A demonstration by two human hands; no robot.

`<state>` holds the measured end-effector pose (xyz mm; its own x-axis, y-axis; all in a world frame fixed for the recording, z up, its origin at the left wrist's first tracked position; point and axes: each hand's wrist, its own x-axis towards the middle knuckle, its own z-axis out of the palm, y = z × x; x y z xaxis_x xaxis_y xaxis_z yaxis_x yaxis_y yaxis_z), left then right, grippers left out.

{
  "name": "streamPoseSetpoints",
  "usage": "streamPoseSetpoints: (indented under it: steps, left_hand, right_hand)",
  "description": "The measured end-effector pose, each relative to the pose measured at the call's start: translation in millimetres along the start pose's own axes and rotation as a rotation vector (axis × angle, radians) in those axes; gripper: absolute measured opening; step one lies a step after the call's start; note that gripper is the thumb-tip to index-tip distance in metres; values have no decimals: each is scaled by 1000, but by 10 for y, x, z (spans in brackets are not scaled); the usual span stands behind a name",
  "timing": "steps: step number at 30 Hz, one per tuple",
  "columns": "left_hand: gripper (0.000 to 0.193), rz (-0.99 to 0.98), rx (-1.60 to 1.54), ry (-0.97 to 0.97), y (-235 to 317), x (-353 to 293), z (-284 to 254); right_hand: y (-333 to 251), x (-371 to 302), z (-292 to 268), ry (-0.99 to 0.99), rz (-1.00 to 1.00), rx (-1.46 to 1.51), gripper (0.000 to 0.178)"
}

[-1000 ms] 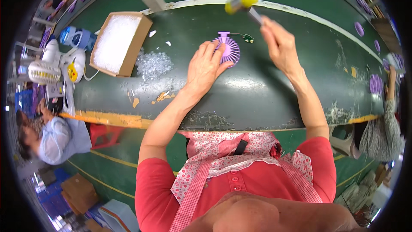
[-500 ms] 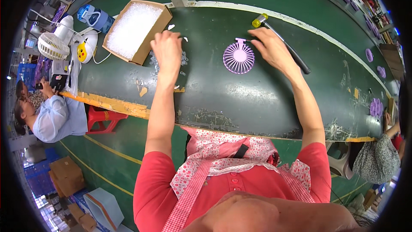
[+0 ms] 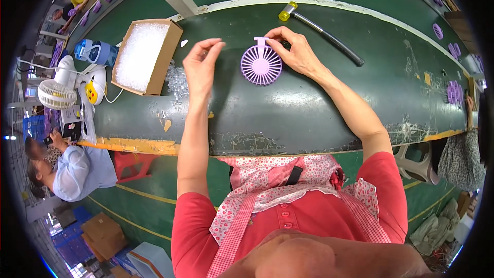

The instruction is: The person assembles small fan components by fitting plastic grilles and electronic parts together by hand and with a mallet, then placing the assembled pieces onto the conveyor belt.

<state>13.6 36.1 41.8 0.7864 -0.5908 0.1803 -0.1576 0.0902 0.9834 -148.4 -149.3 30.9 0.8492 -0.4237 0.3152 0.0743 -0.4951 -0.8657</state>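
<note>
A small purple fan head with a slotted round grille lies on the dark green bench, its short T-shaped neck pointing away from me. My right hand reaches in from the right and pinches the end of that neck between thumb and forefinger. To the left of the fan, my left hand is raised over the bench. Its thumb and forefinger press together; anything between them is too small to make out. Beside its wrist lies a scatter of small clear plastic pieces.
A cardboard box full of clear pieces stands left. Beyond it are a blue bottle and a white desk fan. A yellow-headed mallet lies far right. More purple fan parts sit at the right edge. A person sits left.
My right hand has moved left onto the fan's neck. My left hand has come up from the clear pieces with its fingertips pinched. The whole view has shifted a little.
</note>
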Motion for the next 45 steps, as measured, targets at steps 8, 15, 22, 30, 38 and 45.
streamPoseSetpoints:
  steps: [8, 15, 22, 30, 38, 45]
  left_hand:
    - [27, -274, -433, -158, -76, -145, 285]
    - [26, -317, -460, -149, -13, -214, 361]
    - [25, -74, -91, -144, 48, -281, 406]
    - [20, -145, -165, -201, -36, -246, 348]
    - [20, -325, -515, -184, -119, -208, 406]
    - [18, -353, -567, -140, -171, -233, 373]
  right_hand:
    - [-118, -112, 181, 87, -109, 190, 20]
    - [-117, -117, 212, 85, -102, 190, 20]
    - [-104, -136, 199, 111, -48, 155, 20]
    - [-59, -121, 181, 10, -121, 201, 20]
    - [-95, -99, 148, 77, -124, 108, 21]
    - [-44, -146, 143, 126, -175, -108, 16]
